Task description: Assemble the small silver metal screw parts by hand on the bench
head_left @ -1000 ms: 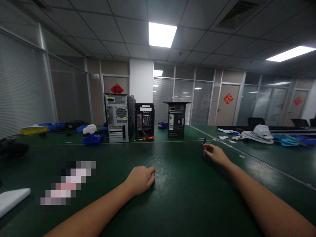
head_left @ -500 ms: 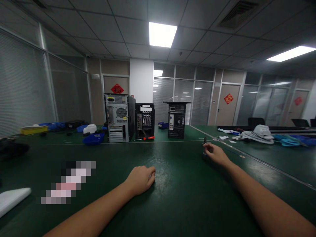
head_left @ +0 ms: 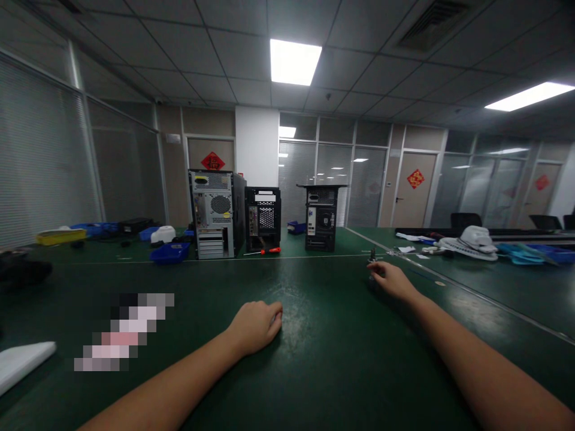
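My left hand (head_left: 256, 326) rests on the green tabletop (head_left: 314, 383) with its fingers curled closed. A sliver of something greyish shows by the thumb, but what it is stays hidden. Further off to the right, my right hand (head_left: 390, 279) has thumb and fingers pinched around a small dark upright object (head_left: 372, 255). Its narrow top pokes up above the fingertips, and its lower part is mostly covered by them. It is too small to tell its kind.
Across the table stand a large computer case (head_left: 215, 209), a smaller black case (head_left: 264, 218) and another case (head_left: 320, 218). A red-handled screwdriver (head_left: 270, 251) lies before them. Also here are a blue tray (head_left: 169, 253), a white hat (head_left: 474, 244) and a white slab-like object (head_left: 24, 362).
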A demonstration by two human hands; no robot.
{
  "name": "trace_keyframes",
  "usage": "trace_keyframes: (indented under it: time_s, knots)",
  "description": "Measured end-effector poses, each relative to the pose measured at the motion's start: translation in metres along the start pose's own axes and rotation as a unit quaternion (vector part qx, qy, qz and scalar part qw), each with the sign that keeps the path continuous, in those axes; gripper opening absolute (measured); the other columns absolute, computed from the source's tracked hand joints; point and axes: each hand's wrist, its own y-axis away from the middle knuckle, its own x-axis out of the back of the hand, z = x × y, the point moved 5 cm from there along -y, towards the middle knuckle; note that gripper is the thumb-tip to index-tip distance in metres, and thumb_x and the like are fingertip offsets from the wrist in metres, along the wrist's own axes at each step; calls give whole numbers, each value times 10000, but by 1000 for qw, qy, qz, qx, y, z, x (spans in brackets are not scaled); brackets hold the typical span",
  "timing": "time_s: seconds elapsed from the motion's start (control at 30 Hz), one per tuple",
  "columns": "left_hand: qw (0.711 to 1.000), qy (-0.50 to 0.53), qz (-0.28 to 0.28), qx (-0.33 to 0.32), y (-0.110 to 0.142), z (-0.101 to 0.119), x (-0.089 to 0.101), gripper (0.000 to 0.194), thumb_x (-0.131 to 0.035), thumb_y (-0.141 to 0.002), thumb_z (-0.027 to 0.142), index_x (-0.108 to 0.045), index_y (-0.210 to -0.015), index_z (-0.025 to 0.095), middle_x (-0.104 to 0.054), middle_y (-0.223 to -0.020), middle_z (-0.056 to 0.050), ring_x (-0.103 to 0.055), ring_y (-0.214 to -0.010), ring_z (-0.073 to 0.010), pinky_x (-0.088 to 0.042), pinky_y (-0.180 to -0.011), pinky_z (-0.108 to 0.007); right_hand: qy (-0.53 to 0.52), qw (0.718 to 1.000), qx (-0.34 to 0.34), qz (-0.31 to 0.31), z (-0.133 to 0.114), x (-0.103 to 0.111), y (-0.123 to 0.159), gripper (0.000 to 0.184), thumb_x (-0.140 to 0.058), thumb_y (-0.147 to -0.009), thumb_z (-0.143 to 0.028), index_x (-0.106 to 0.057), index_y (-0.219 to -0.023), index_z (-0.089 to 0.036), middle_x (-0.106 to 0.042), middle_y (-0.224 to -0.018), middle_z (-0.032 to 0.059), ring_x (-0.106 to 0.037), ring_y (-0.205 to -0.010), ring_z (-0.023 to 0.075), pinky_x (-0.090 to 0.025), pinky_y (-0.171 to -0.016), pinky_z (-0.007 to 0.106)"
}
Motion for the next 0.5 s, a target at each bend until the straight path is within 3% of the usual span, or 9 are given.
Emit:
trace_keyframes:
  time_s: [0.23,0.5]
  knots:
    - [1000,-3,-2,1,0,0,0,304,-373,-976,363,-648,-1029,246,-708,-867,-72,-673,-771,-238,-477,-699,-325,-12,996,-85,-19,8,-3,-1,281,-651,-806,-344,-772,-1020,-208,-770,-1025,88,-704,-972,271,-516,-858,361]
    - [1000,-11,0,1,-1,0,-3,308,-374,-975,361,-652,-1039,243,-710,-853,-80,-686,-784,-257,-482,-709,-341,11,993,-119,-15,11,-2,1,273,-722,-745,-483,-721,-758,-211,-758,-800,78,-698,-759,247,-501,-663,321]
